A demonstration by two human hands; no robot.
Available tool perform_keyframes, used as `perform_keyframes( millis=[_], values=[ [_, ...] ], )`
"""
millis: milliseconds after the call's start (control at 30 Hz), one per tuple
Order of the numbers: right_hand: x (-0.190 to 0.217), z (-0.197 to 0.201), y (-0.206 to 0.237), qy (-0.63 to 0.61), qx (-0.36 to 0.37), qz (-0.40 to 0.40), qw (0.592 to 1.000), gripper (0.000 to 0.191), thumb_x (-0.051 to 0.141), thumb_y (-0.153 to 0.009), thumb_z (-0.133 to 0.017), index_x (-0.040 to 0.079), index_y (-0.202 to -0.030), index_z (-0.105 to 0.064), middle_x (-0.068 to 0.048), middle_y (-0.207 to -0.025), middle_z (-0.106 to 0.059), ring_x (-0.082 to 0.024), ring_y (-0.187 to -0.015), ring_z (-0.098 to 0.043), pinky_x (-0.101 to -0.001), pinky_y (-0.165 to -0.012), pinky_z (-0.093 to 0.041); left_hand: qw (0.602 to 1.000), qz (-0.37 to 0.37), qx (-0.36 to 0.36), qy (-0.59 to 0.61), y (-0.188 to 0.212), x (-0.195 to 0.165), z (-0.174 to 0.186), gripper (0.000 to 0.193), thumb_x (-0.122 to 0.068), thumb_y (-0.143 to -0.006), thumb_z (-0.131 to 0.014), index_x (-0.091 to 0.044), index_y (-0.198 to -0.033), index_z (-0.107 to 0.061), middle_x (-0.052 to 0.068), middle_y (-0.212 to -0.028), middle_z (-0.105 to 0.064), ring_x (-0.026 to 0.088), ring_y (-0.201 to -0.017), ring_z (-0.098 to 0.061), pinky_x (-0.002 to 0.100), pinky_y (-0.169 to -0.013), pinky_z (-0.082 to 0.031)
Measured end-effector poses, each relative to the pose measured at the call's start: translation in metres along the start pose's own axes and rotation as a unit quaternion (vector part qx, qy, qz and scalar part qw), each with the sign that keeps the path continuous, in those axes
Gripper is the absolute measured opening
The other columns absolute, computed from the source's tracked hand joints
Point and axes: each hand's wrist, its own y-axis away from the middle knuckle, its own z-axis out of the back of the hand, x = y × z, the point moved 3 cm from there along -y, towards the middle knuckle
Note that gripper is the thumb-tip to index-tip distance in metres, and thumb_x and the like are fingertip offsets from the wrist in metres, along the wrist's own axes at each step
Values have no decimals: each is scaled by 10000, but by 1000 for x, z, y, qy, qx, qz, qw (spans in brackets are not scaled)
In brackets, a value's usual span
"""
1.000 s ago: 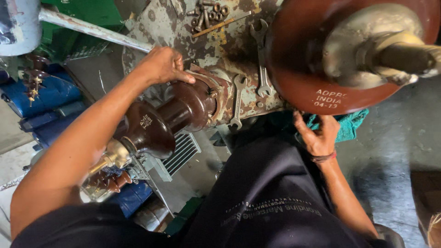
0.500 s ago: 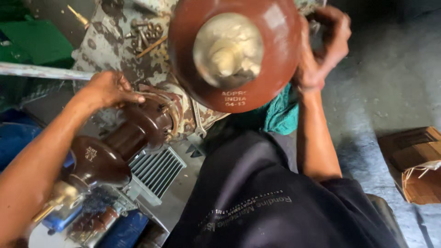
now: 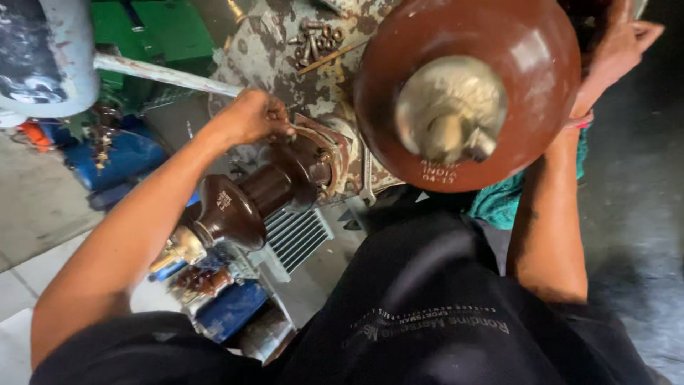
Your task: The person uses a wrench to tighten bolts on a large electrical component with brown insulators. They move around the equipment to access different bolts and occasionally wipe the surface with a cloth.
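My left hand (image 3: 253, 117) is closed at the rusty flange (image 3: 324, 160) where a small brown porcelain bushing (image 3: 242, 203) joins the worn grey tank top, fingertips pinched on the flange's upper edge. A large brown porcelain bushing (image 3: 499, 135) with a grey metal cap stands close under the camera. My right hand (image 3: 620, 43) lies against its far right rim. That hand is partly hidden behind the bushing, with a few fingers pointing away to the right.
A spanner (image 3: 367, 178) hangs beside the flange. Several loose bolts (image 3: 313, 39) lie on the tank top. A teal cloth (image 3: 499, 203) sits under my right forearm. Grey pipe (image 3: 164, 75), grey cylinder (image 3: 43, 57), cooling fins (image 3: 296, 235) and blue objects (image 3: 128, 160) lie left and below.
My right hand rose from the teal cloth to the large bushing's rim. My left hand stayed at the small bushing's flange. The view shifted, bringing the large bushing closer.
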Motion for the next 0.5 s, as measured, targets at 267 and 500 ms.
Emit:
perform_keyframes(
  millis=[267,500],
  values=[
    [-8,2,-1,63,5,27,998,336,201,-960,-874,20,-1119,-639,-187,-974,-646,-396,-909,-533,-480,-928,-400,981,173,83,18,3,-17,14,301,-315,-826,-852,-39,-792,-738,115,-698,-727,175,-571,-684,362,-562,-550],
    [-1,1,0,54,1,16,998,251,166,-942,-793,43,-1120,-665,-158,-1003,-658,-377,-980,-537,-483,-1020,-396,990,122,23,-70,1,-28,15,406,-348,-677,-945,-26,-753,-711,120,-691,-711,225,-643,-691,395,-634,-533]
  ],
)
